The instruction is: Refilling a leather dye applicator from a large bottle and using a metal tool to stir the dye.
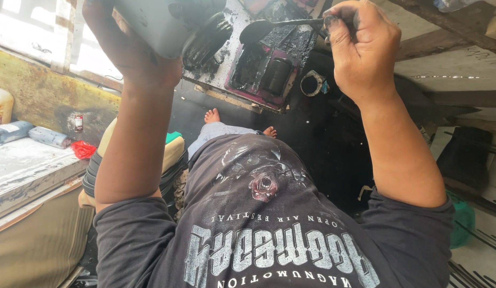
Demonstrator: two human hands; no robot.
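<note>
The left hand (131, 50) grips a grey can (152, 24), likely heavy and slick; the right hand (360, 45) pinches a stiff, ink-coated spoon (280, 25) by its handle.

A single head-worn camera looks steeply down the person's own chest, close enough that the dark printed T-shirt (269, 224) fills the lower frame. Beyond the shirt, both raised forearms frame an ink-blackened tray (264, 69), with bare feet and dark floor below it.
</note>
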